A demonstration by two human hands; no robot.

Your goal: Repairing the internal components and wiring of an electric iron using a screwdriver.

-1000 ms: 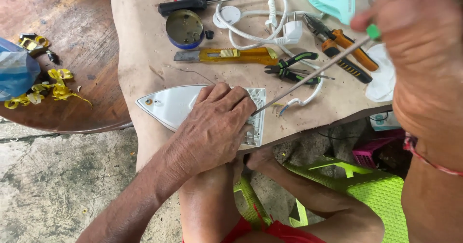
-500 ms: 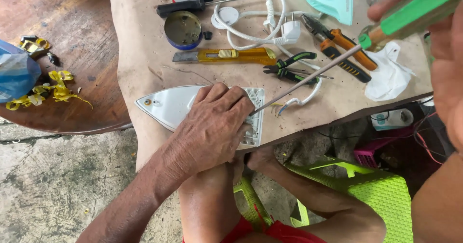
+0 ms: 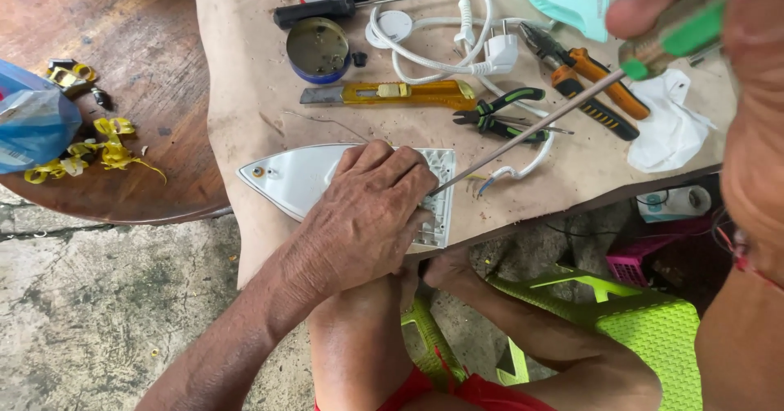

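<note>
A worn, light-brown work board (image 3: 245,93) lies beside a round, dark wooden table (image 3: 139,44) whose surface shows stains and scratches, left of the fingers. Below both, towards the wrist side, a cracked grey concrete floor (image 3: 90,297) spreads out, rough and mottled. A lime-green plastic stool (image 3: 645,329) stands under the board's right edge, with a pink plastic basket (image 3: 633,268) in shadow just behind it. Even, soft daylight falls over the whole scene
</note>
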